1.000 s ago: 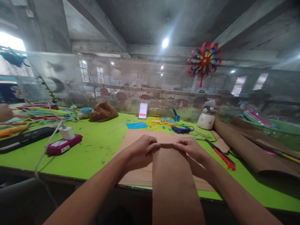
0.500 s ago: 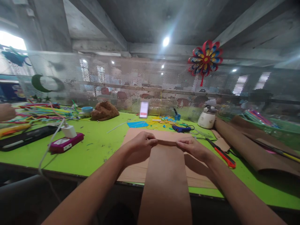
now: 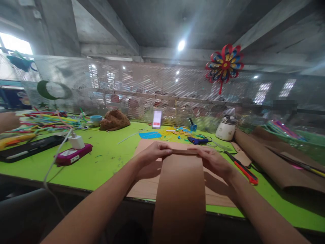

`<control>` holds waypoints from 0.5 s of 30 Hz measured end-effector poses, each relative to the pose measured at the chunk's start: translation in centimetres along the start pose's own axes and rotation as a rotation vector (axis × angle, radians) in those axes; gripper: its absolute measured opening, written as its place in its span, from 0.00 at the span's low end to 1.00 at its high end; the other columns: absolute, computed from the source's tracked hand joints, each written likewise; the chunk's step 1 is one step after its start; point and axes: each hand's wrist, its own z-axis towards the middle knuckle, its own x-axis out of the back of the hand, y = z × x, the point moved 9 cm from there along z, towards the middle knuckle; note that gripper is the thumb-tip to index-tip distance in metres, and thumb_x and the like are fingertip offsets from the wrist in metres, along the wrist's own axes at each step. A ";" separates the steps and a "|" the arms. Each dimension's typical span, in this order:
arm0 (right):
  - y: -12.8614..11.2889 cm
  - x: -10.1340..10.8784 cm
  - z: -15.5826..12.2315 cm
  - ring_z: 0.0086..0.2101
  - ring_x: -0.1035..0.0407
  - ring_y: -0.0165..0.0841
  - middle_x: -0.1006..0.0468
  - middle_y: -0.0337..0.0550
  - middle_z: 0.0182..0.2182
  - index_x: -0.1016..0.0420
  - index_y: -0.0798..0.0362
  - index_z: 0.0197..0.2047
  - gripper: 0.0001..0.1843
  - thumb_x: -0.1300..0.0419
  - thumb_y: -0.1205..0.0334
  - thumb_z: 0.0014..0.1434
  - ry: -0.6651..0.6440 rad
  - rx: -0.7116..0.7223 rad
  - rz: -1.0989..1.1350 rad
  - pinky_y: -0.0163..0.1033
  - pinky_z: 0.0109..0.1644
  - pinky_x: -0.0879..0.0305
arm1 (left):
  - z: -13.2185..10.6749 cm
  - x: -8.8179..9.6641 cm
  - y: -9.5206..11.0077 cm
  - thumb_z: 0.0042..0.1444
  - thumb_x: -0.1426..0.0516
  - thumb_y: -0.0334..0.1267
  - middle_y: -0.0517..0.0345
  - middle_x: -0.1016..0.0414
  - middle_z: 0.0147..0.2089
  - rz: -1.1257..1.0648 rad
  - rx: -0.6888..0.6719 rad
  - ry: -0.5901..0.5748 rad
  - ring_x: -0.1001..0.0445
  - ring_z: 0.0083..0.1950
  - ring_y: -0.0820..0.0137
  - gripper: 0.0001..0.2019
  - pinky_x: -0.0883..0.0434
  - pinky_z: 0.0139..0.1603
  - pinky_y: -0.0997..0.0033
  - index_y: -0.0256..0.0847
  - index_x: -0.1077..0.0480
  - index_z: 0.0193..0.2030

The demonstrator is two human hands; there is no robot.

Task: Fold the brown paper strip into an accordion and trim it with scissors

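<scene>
A long strip of brown kraft paper [image 3: 181, 189] runs from my fingers down over the table's front edge. Its far end is folded over into a narrow flap. My left hand [image 3: 154, 154] is closed, pinching the left end of that fold. At the right end, the thumb and fingers of my right hand [image 3: 212, 157] press on the fold. Beneath both hands lie flat brown paper sheets [image 3: 144, 188] on the green table [image 3: 106, 162].
To the right lie an orange-red box cutter [image 3: 245, 172] and a rolled brown sheet [image 3: 269, 162]. Behind are a blue glue gun [image 3: 199, 140], paper scraps and a white bottle [image 3: 225, 128]. A purple power strip [image 3: 73, 155] lies left. Another person's hand [image 3: 8, 122] shows far left.
My right hand has shifted slightly right along the fold, its fingers now reaching over the top. My left hand keeps its pinch. The paper strip bows a little more.
</scene>
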 end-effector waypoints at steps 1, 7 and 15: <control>-0.3 0.2 -0.1 0.36 0.30 0.35 0.23 0.47 0.37 0.26 0.53 0.48 0.20 0.44 0.50 0.58 0.021 0.011 0.069 0.42 0.43 0.36 | -0.1 -0.2 0.0 0.51 0.42 0.45 0.62 0.36 0.24 -0.075 0.008 -0.014 0.41 0.26 0.77 0.13 0.43 0.30 0.75 0.34 0.30 0.29; -0.7 -2.4 -0.8 0.37 0.30 0.35 0.23 0.46 0.39 0.32 0.47 0.55 0.29 0.33 0.60 0.49 -0.165 0.012 0.050 0.38 0.39 0.35 | -0.7 -3.6 -0.2 0.47 0.37 0.42 0.62 0.33 0.26 -0.382 0.117 -0.204 0.39 0.26 0.79 0.12 0.43 0.29 0.77 0.35 0.27 0.33; -1.9 -6.9 -1.7 0.36 0.34 0.32 0.29 0.44 0.33 0.20 0.52 0.38 0.10 0.37 0.60 0.52 -0.405 0.086 -0.215 0.37 0.41 0.37 | -2.8 -7.6 -0.8 0.42 0.34 0.35 0.61 0.31 0.25 -0.722 0.323 -0.345 0.33 0.27 0.76 0.10 0.36 0.35 0.73 0.36 0.26 0.33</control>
